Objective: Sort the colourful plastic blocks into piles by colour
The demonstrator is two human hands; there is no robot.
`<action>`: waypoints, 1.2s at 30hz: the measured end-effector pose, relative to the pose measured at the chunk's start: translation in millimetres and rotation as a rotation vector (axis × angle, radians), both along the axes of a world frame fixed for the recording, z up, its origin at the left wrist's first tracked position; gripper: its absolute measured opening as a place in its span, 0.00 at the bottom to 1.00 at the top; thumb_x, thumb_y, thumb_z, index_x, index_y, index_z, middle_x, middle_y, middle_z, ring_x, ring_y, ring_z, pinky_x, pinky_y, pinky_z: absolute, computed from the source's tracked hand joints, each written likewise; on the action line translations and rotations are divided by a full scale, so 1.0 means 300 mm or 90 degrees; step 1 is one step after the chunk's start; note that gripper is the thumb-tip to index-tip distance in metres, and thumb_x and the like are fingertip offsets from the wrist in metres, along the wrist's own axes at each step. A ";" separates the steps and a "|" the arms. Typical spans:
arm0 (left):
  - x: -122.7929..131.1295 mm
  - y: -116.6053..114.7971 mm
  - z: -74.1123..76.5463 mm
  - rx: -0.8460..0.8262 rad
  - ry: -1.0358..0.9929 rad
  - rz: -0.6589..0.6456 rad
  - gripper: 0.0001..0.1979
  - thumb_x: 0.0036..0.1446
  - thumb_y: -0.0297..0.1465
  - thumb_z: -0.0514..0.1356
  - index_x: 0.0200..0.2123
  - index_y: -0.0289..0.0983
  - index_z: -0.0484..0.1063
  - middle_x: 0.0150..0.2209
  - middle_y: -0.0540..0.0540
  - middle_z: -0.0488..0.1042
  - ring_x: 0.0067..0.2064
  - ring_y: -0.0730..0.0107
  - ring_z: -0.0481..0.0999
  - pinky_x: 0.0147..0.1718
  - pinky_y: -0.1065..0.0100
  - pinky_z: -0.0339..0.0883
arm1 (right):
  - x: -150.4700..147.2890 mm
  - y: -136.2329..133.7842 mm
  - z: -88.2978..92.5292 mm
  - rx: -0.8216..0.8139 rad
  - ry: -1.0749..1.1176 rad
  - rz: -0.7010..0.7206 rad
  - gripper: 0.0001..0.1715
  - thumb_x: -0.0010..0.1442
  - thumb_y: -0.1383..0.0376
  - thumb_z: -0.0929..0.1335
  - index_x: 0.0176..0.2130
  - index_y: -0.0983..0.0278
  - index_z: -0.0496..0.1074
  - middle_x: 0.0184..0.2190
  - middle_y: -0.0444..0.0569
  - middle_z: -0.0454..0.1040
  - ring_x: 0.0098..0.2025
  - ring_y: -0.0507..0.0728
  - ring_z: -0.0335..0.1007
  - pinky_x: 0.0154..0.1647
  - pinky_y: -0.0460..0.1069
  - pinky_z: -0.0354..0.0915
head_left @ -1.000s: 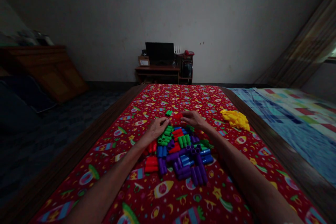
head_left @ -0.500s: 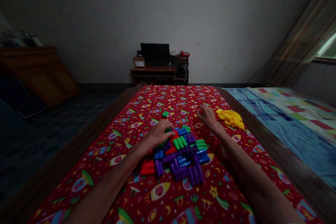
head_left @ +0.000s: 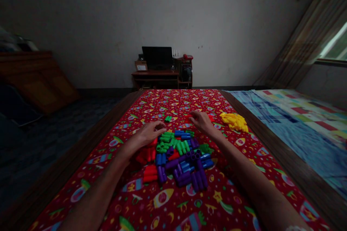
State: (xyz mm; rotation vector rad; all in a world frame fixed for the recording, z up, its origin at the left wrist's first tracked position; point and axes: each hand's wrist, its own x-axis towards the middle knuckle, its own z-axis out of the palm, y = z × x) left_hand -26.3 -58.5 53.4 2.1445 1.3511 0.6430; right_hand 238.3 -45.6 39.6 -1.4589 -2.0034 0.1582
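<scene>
A heap of plastic tube blocks (head_left: 180, 158) in red, green, blue and purple lies on the red patterned cloth (head_left: 168, 202). My left hand (head_left: 148, 134) hovers over the heap's left edge, above some red blocks (head_left: 146, 154). Its fingers are curled together, and what they hold, if anything, is hidden. My right hand (head_left: 200, 121) is past the heap's far side, fingers pinched on a red block (head_left: 189, 117). A separate pile of yellow blocks (head_left: 234, 122) sits just right of that hand. One green block (head_left: 168, 118) lies alone beyond the heap.
The cloth covers a long wooden-edged platform (head_left: 306, 180). A blue checked sheet (head_left: 292, 122) lies to the right. A low desk with a dark monitor (head_left: 157, 57) stands against the far wall. Dark wooden furniture (head_left: 38, 75) stands at left, and a curtain (head_left: 306, 43) hangs at right.
My right hand went out toward the yellow pile, then came back left toward the heap's far side. My left hand shifted to the heap's left edge. The view tilted slightly.
</scene>
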 end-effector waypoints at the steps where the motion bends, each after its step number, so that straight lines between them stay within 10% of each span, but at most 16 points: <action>1: -0.038 0.001 0.012 -0.030 0.058 -0.010 0.22 0.48 0.46 0.58 0.39 0.36 0.75 0.37 0.44 0.79 0.39 0.60 0.77 0.38 0.66 0.69 | 0.042 0.017 -0.012 0.030 -0.025 -0.055 0.12 0.59 0.67 0.65 0.41 0.66 0.77 0.34 0.55 0.78 0.37 0.58 0.73 0.39 0.49 0.64; 9: -0.153 -0.002 -0.011 -0.112 0.257 -0.008 0.26 0.43 0.44 0.62 0.45 0.38 0.75 0.42 0.45 0.79 0.41 0.59 0.77 0.38 0.69 0.68 | 0.219 0.094 -0.125 0.228 -0.071 -0.186 0.13 0.58 0.66 0.64 0.41 0.64 0.75 0.43 0.59 0.75 0.46 0.63 0.69 0.47 0.57 0.65; 17: -0.069 -0.010 -0.037 -0.068 0.154 -0.017 0.18 0.49 0.46 0.56 0.32 0.37 0.73 0.28 0.48 0.76 0.29 0.66 0.74 0.28 0.71 0.65 | -0.006 -0.014 -0.010 0.115 -0.066 0.124 0.14 0.61 0.68 0.64 0.45 0.65 0.75 0.36 0.54 0.78 0.39 0.58 0.73 0.40 0.50 0.65; 25: 0.011 -0.042 0.000 -0.075 0.005 -0.029 0.22 0.48 0.46 0.56 0.38 0.35 0.73 0.35 0.45 0.77 0.34 0.64 0.74 0.32 0.68 0.67 | -0.172 -0.110 -0.025 0.104 -0.064 0.367 0.22 0.61 0.68 0.67 0.55 0.65 0.68 0.51 0.60 0.73 0.52 0.59 0.69 0.49 0.51 0.64; 31: -0.035 -0.041 0.050 -0.097 0.021 -0.052 0.25 0.50 0.50 0.55 0.41 0.36 0.75 0.36 0.44 0.79 0.37 0.61 0.75 0.34 0.67 0.68 | -0.102 -0.079 0.015 0.068 -0.091 0.183 0.14 0.64 0.63 0.64 0.47 0.63 0.73 0.36 0.53 0.78 0.36 0.55 0.73 0.37 0.46 0.63; 36: -0.152 -0.034 0.044 -0.116 0.251 0.000 0.20 0.45 0.47 0.60 0.33 0.38 0.77 0.31 0.46 0.78 0.33 0.63 0.75 0.30 0.70 0.65 | 0.106 0.026 -0.033 0.162 -0.033 -0.072 0.13 0.62 0.61 0.65 0.41 0.66 0.74 0.38 0.57 0.77 0.43 0.59 0.72 0.47 0.52 0.64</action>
